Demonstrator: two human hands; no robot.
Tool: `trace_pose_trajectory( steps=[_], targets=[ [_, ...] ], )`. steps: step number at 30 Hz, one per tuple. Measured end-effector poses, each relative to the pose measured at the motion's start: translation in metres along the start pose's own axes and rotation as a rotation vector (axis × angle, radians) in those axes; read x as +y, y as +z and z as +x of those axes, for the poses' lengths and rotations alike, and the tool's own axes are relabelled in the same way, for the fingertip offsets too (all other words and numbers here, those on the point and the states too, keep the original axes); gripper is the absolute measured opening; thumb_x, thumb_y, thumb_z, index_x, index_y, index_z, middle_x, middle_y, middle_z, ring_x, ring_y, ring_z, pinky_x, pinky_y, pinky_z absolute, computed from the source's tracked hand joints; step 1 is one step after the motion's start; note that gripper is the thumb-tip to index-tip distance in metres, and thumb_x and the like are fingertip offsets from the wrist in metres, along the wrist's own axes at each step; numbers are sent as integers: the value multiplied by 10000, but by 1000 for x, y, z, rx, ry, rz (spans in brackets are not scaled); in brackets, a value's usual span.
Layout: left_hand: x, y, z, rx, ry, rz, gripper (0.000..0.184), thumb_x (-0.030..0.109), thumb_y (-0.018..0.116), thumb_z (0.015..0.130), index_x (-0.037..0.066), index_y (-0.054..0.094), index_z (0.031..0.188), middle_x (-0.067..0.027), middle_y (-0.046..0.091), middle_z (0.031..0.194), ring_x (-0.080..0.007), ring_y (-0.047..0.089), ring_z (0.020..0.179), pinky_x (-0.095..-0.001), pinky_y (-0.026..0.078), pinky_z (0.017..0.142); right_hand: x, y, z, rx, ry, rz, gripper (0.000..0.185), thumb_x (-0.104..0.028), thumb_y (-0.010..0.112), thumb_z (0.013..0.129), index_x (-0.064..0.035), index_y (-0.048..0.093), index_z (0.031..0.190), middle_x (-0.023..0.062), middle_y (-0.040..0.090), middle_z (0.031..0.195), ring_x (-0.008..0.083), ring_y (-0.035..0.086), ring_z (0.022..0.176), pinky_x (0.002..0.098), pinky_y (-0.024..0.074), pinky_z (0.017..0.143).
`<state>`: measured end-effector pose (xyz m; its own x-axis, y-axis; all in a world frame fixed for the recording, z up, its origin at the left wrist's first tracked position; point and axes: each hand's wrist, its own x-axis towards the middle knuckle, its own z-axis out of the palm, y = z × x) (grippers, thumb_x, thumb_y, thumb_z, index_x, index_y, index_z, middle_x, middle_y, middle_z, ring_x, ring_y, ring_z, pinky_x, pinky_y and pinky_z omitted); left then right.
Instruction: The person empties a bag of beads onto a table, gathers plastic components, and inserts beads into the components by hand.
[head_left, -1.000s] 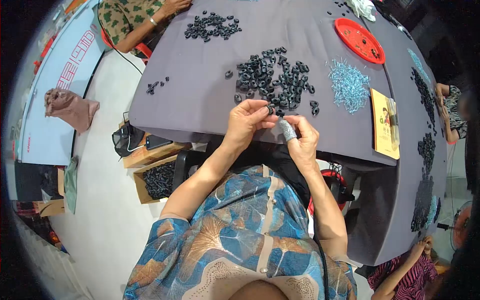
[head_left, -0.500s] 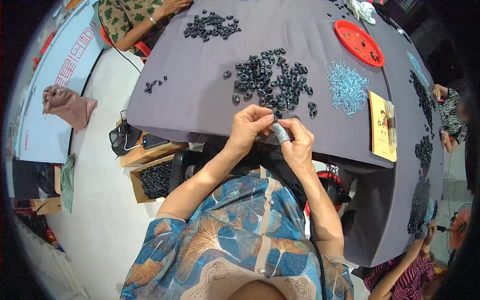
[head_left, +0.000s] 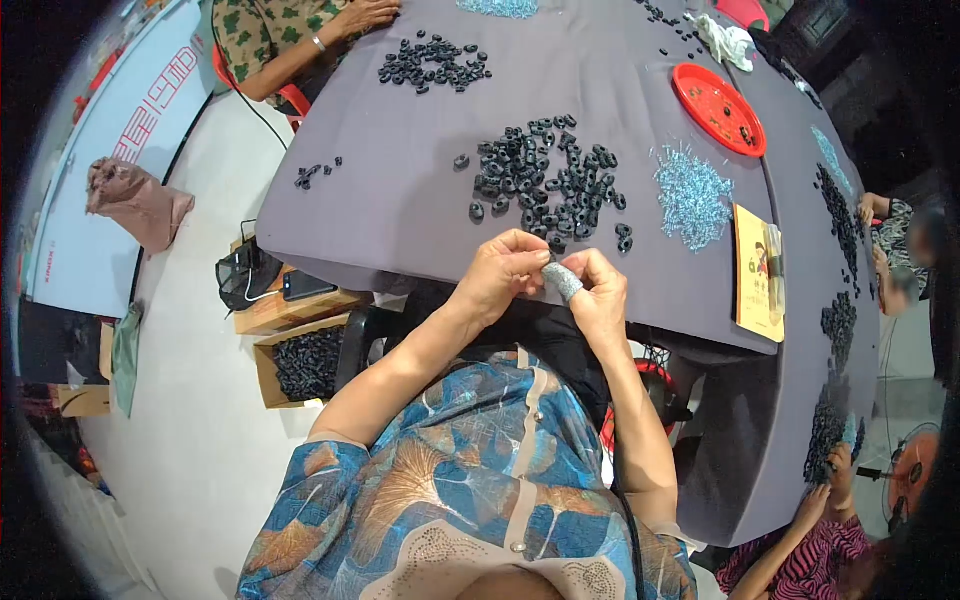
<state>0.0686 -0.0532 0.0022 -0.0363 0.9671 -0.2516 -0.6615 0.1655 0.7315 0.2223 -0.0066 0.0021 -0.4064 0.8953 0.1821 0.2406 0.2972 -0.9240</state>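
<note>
My left hand [head_left: 503, 275] and my right hand [head_left: 598, 298] meet at the table's near edge, fingertips pinched together. A silvery-grey wrap [head_left: 562, 282] covers my right thumb. Whatever lies between the fingertips is hidden now; a small black part showed there a moment before. Just beyond my hands is a loose heap of small black parts [head_left: 515, 175], some with a visible hole. To its right lies a pile of tiny light-blue clear pieces [head_left: 693, 200].
A grey cloth covers the table [head_left: 390, 190]. A red tray [head_left: 718, 110] and a yellow booklet [head_left: 757, 270] lie on the right. A box of black parts [head_left: 310, 362] stands below left. Other people's hands [head_left: 365, 15] rest at the table's sides.
The view has shifted slightly, so the table items sit a little lower. My hands have drawn closer, and the black part at the fingertips is no longer visible.
</note>
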Motion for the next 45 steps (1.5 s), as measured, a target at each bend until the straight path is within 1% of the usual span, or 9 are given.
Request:
trace_pose_trajectory(
  steps=[6, 7, 11, 16, 20, 29, 39, 43, 45],
  targets=[
    [8, -10, 4, 12, -57, -234, 191, 85, 628, 826, 39, 587, 1007, -98, 606, 840, -112, 564, 639, -221, 466, 567, -12, -5, -2, -53, -80, -109, 67, -35, 635, 800, -4, 594, 843, -15, 589, 676, 40, 509, 608, 215, 427, 555],
    [11, -11, 3, 19, -62, -233, 193, 77, 625, 826, 36, 587, 1011, -122, 606, 852, -116, 567, 639, -219, 478, 580, -21, -7, -1, -41, -52, -85, 84, -3, 625, 772, -5, 603, 853, 55, 598, 687, 94, 531, 595, 250, 437, 562],
    [18, -23, 8, 28, -27, -270, 185, 62, 604, 840, 29, 575, 1020, -121, 608, 864, -125, 577, 657, -224, 484, 586, -30, -13, 16, -18, 0, -46, 129, 14, 594, 775, 3, 619, 900, 75, 630, 731, 94, 563, 633, 250, 457, 597],
    [20, -33, 13, 26, 13, -306, 169, 76, 598, 853, 45, 569, 1017, -109, 614, 865, -127, 587, 676, -236, 484, 594, -33, -18, 80, -61, -332, -425, 163, 26, 521, 750, -1, 589, 896, 156, 633, 853, 327, 613, 777, 380, 471, 674],
    [20, -31, 10, -7, 36, -301, 145, 78, 589, 860, 52, 578, 1002, -100, 624, 862, -119, 590, 674, -242, 484, 588, -20, -4, 131, -90, -459, -665, 312, 94, 481, 678, -45, 611, 925, 179, 607, 892, 389, 574, 853, 414, 463, 735],
    [16, -28, 11, -14, 81, -303, 105, 82, 590, 867, 45, 576, 964, -90, 628, 825, -114, 596, 643, -231, 492, 544, 1, 18, 173, -193, -480, -900, 269, -39, 500, 774, -126, 673, 961, 126, 594, 916, 319, 608, 849, 414, 489, 734],
    [10, -30, 14, -22, 97, -292, 104, 84, 591, 869, 42, 588, 964, -88, 629, 825, -113, 592, 644, -241, 498, 552, 7, 24, 179, -152, -505, -965, 243, 18, 500, 750, -82, 592, 951, 133, 558, 930, 344, 582, 843, 431, 472, 723],
    [10, -30, 14, -14, 115, -280, 111, 80, 590, 868, 38, 585, 971, -95, 632, 831, -118, 596, 642, -239, 500, 554, -9, 11, 145, 55, -573, -701, 157, 2, 505, 809, -63, 546, 945, 135, 565, 907, 333, 597, 784, 414, 466, 668],
    [9, -29, 15, -3, 129, -268, 115, 77, 590, 867, 34, 584, 974, -97, 632, 833, -120, 597, 642, -236, 500, 555, -19, 2, 119, 21, -453, -536, 195, 58, 477, 762, -38, 531, 922, 145, 566, 847, 324, 595, 753, 396, 472, 667]
  ],
)
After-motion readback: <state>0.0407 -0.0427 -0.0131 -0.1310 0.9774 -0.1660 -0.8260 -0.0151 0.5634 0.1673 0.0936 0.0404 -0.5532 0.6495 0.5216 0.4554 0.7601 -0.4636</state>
